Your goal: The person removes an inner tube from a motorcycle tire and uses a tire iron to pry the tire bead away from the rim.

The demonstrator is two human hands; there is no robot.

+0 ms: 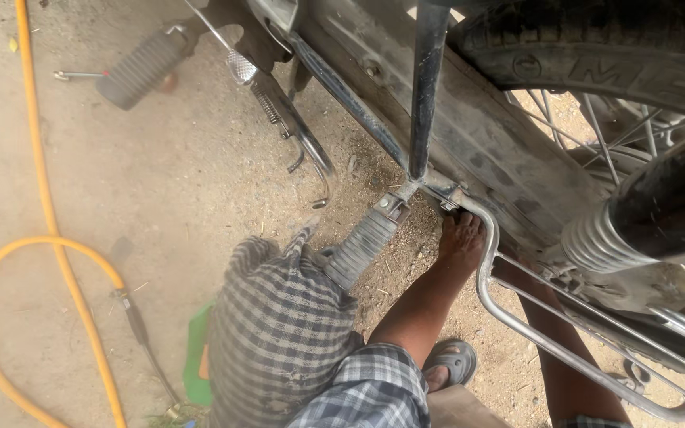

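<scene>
My left hand (461, 236) reaches up from a plaid sleeve to the metal bracket (438, 194) where the rear footrest (362, 246) joins a motorcycle frame. Its fingertips are closed on a small bolt or fitting at that joint. My right forearm (564, 372) runs up behind the chrome side guard (533, 333), and the hand itself is hidden behind the guard and the chain cover (477, 135). My knee in checked cloth (279, 333) is just left of the footrest.
The rear wheel (596, 47) and shock spring (600, 242) are at right. The side stand with its spring (279, 111) and front footrest (140, 67) lie upper left. A yellow hose (49, 238), a black hose (140, 329), a green object (196, 357) and a small tool (81, 75) lie on the dirt.
</scene>
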